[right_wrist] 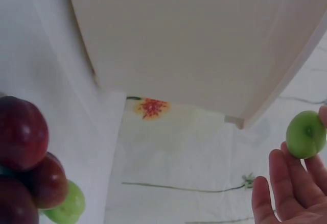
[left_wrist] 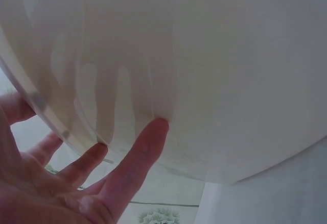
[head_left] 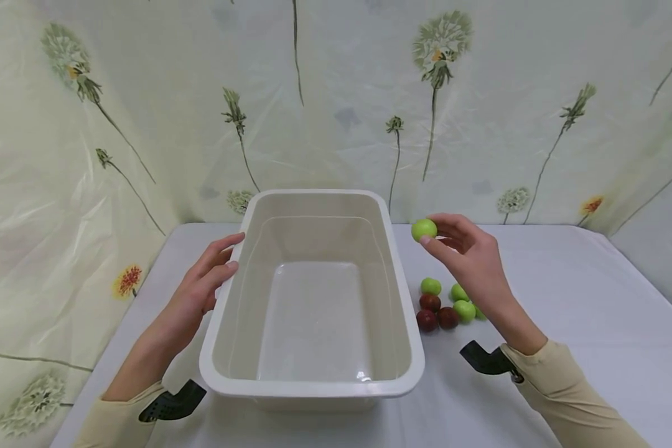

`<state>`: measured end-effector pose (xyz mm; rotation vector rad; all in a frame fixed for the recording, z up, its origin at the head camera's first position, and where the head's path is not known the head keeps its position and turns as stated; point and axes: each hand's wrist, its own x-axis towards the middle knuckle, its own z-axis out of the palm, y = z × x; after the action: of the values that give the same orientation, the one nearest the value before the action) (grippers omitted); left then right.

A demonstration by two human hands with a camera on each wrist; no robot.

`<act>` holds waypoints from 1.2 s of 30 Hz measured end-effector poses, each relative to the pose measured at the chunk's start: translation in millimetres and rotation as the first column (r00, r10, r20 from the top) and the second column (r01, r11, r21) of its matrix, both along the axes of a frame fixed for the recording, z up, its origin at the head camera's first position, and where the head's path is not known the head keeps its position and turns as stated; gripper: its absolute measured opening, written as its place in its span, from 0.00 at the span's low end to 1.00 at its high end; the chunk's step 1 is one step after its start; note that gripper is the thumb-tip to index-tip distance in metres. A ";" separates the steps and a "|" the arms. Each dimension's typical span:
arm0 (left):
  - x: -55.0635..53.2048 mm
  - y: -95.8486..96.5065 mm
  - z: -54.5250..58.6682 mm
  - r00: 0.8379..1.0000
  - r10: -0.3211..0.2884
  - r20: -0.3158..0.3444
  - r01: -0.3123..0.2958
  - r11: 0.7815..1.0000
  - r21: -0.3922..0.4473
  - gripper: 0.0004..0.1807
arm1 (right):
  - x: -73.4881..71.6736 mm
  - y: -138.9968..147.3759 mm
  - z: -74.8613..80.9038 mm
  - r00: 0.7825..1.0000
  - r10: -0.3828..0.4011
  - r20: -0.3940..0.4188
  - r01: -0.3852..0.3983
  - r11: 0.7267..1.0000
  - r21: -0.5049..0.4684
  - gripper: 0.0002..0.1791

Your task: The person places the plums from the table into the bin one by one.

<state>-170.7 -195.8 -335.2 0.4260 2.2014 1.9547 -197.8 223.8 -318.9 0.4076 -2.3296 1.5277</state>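
Observation:
My right hand [head_left: 470,255] pinches a green plum [head_left: 424,230] between thumb and fingertips, in the air just right of the basin's far right side. In the right wrist view the same plum [right_wrist: 306,134] sits at the fingertips. My left hand [head_left: 196,283] touches the left side of a deep white plastic basin [head_left: 406,339], its fingers extended. The left wrist view has those fingertips [left_wrist: 158,129] against the basin's outer wall. No fruit lies inside the basin. On the table right of it are several red plums [head_left: 448,318] and several green plums [head_left: 464,311], partly behind my right forearm.
A white cloth covers the table [head_left: 588,323]. Behind and at the sides hangs a sheet [head_left: 336,143] printed with dandelions. Each sleeve cuff carries a black wrist mount [head_left: 484,359]. The basin's high rim stands between my two hands.

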 end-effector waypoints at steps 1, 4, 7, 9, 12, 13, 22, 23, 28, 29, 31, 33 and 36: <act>-0.1 0.2 -0.1 1.000 -0.002 0.001 0.002 1.000 0.002 0.27 | -0.1 -1.4 1.6 1.000 0.007 -0.005 -0.007 1.000 -0.002 0.20; -0.2 0.7 -0.7 1.000 -0.009 -0.001 0.009 1.000 0.012 0.27 | 0.7 -6.8 8.4 1.000 0.021 -0.019 -0.021 1.000 0.004 0.20; -0.2 0.9 -1.5 1.000 -0.015 -0.003 0.015 1.000 0.020 0.27 | 5.2 -15.7 19.6 0.999 0.044 -0.032 -0.044 0.999 0.002 0.19; 0.0 0.9 -2.0 1.000 -0.014 -0.005 0.014 1.000 0.019 0.27 | 9.7 -23.3 28.1 0.997 0.060 -0.048 -0.059 0.998 0.009 0.18; 0.4 0.5 -2.5 1.000 -0.009 -0.004 0.010 1.000 0.015 0.27 | 15.3 -34.9 39.1 0.994 0.079 -0.074 -0.077 0.997 0.027 0.18; 0.5 0.4 -2.6 1.000 -0.008 -0.005 0.008 1.000 0.013 0.27 | 16.4 -38.2 41.6 0.993 0.083 -0.082 -0.080 0.996 0.035 0.18; -0.3 0.7 -2.5 1.000 -0.009 -0.011 0.009 1.000 0.020 0.27 | 2.5 -51.7 37.8 0.986 0.124 -0.107 -0.116 0.990 0.079 0.18; -0.4 0.9 -2.5 1.000 -0.009 -0.010 0.009 1.000 0.022 0.27 | -0.4 -52.2 36.0 0.986 0.130 -0.108 -0.120 0.989 0.090 0.18; -0.7 1.3 -3.0 1.000 0.002 -0.015 -0.002 1.000 0.010 0.27 | -8.8 -56.7 31.7 0.981 0.162 -0.111 -0.149 0.982 0.120 0.17; -0.7 1.3 -3.2 1.000 0.004 -0.015 -0.004 1.000 0.007 0.27 | -9.2 -58.2 31.7 0.979 0.171 -0.114 -0.156 0.980 0.126 0.17; -1.1 1.4 -3.4 1.000 0.007 -0.017 -0.007 1.000 0.002 0.27 | -9.2 -61.5 31.8 0.976 0.187 -0.108 -0.171 0.975 0.142 0.17; -1.5 1.3 -3.6 1.000 0.009 -0.018 -0.009 1.000 -0.001 0.27 | -9.3 -64.9 32.0 0.973 0.206 -0.103 -0.188 0.969 0.161 0.17; -2.1 1.0 -3.8 1.000 0.010 -0.021 -0.010 1.000 -0.002 0.27 | -8.8 -70.3 32.7 0.964 0.245 -0.105 -0.222 0.956 0.191 0.18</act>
<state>-172.8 -194.8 -338.9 0.4371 2.2224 1.9615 -206.6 153.5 -286.2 0.8286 -2.3925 1.3481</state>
